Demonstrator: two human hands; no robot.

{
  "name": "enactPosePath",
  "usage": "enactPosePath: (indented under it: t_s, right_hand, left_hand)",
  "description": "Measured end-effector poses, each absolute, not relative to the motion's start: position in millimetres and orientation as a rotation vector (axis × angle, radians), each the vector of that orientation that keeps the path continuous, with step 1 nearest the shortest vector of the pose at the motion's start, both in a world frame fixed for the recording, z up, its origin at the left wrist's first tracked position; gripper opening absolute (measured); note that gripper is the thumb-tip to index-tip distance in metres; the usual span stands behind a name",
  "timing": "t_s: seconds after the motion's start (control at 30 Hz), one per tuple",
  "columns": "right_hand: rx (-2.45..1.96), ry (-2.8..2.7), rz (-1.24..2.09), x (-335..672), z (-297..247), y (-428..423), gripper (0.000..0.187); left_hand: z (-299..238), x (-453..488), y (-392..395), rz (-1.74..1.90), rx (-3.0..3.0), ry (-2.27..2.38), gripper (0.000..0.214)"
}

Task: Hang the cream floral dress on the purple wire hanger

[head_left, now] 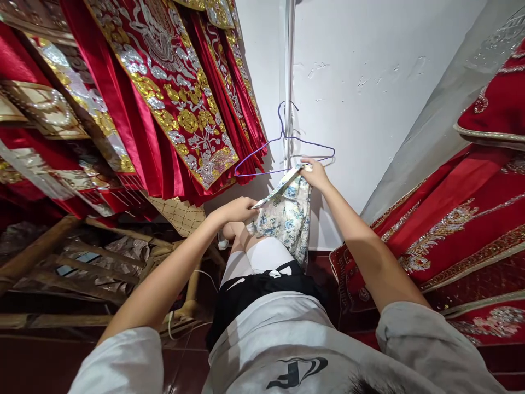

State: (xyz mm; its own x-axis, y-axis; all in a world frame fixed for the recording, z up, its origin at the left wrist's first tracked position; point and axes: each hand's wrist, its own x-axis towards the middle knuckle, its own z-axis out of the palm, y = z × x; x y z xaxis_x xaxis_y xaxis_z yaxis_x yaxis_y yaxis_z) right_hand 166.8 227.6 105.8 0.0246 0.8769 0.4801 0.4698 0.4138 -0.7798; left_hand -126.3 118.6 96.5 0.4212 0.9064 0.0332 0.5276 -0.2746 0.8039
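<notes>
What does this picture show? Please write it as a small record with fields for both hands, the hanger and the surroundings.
Left hand: grips the left end of the top edge of a white cloth garment with blue flowers
Right hand: grips the right end of that edge
Thin purple hanger: in front of a white wall; contact with the garment unclear
Left side: red garments embroidered with gold and silver; brown bamboo frame below
Right side: red beaded garments

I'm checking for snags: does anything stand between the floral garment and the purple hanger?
Nothing visible does. The left hand and right hand hold the floral garment, its raised end close to the purple hanger; whether they touch is unclear.
</notes>
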Motion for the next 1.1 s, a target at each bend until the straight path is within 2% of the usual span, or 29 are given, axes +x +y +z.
enactPosePath:
  t_s: [0.13, 0.33, 0.47, 0.57, 0.63, 0.7, 0.8, 0.87, 1.0, 1.1]
  right_hand:
    - [-1.178, -1.823, 0.567, 164, 88, 242, 0.042]
    - [-1.147, -1.978, 0.500, 198, 101, 219, 0.026]
    - [-1.248, -1.969, 0.505, 209, 117, 199, 0.024]
    - [-1.199, -2.034, 0.595, 207, 122, 185, 0.021]
    - [-1.102, -2.084, 0.607, 208, 123, 177, 0.023]
    - [-1.038, -2.023, 0.496, 215, 124, 175, 0.033]
    - [-1.102, -1.730, 0.280, 234, 127, 180, 0.059]
    - [-1.216, -1.584, 0.230, 248, 130, 188, 0.068]
    - [-1.328, -1.665, 0.294, 265, 144, 189, 0.049]
    - [-1.328, -1.918, 0.344, 269, 159, 171, 0.045]
  left_hand:
    - [91, -153, 130, 0.724, 1.681, 1.446, 0.033]
    - [107, -161, 155, 1.198, 1.657, 1.572, 0.033]
    - [136, -144, 169, 1.272, 1.974, 1.450, 0.030]
    - [154, -126, 172, 1.327, 2.120, 1.230, 0.017]
    - [162, -117, 173, 1.407, 2.089, 1.155, 0.023]
    - [167, -114, 174, 1.461, 2.016, 1.147, 0.032]
    - [170, -115, 177, 1.466, 1.902, 1.168, 0.030]
    - [171, -115, 179, 1.464, 1.871, 1.158, 0.024]
    - [170, -113, 182, 1.602, 1.823, 1.125, 0.017]
    - [171, -116, 184, 1.752, 1.832, 1.151, 0.018]
